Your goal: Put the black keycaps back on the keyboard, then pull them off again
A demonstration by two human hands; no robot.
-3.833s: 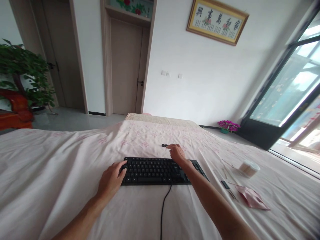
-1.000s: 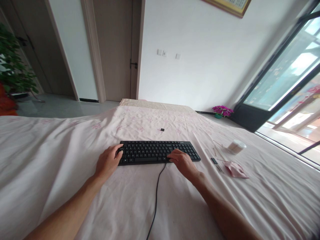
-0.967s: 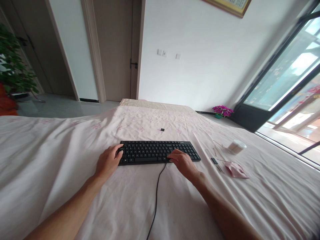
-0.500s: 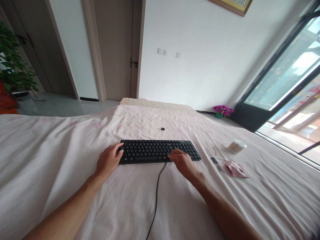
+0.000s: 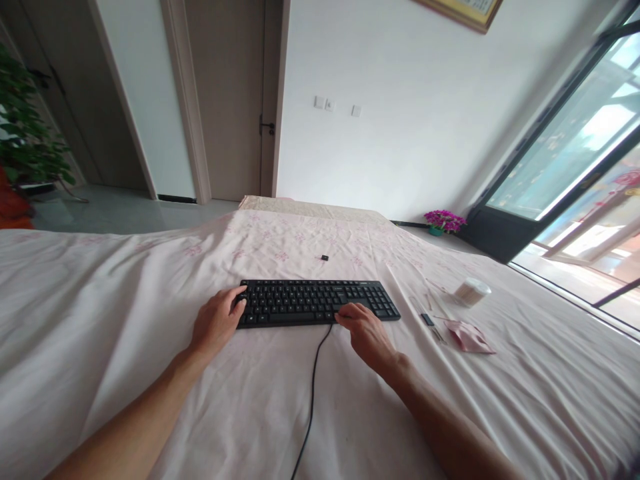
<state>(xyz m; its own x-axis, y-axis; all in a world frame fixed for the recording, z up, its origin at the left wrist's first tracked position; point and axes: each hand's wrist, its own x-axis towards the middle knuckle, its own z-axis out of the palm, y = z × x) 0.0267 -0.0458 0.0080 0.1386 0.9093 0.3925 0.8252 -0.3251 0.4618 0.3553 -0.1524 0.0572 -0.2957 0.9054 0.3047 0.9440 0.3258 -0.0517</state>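
A black keyboard (image 5: 290,302) lies flat on the pale floral cloth, with its cable (image 5: 314,380) running from the near edge toward me. My left hand (image 5: 219,319) grips the keyboard's left end, thumb and fingers resting on its edge. At the near edge, right of the cable, my right hand (image 5: 364,328) has its fingers bent and pressed together over the lower keys. Whatever those fingertips may hold is hidden. Beyond the keyboard sits a small black keycap-like piece (image 5: 325,258).
On the right of the cloth are a tub of cotton swabs (image 5: 473,292), a small dark stick-like piece (image 5: 427,320), a few loose swabs (image 5: 429,299) and a folded pink cloth (image 5: 470,337). Purple flowers (image 5: 444,221) stand beyond, by the glass door (image 5: 565,140).
The right hand's fingers have shifted very slightly at the keyboard's near edge. The left hand keeps its hold; the whole view has drifted a little.
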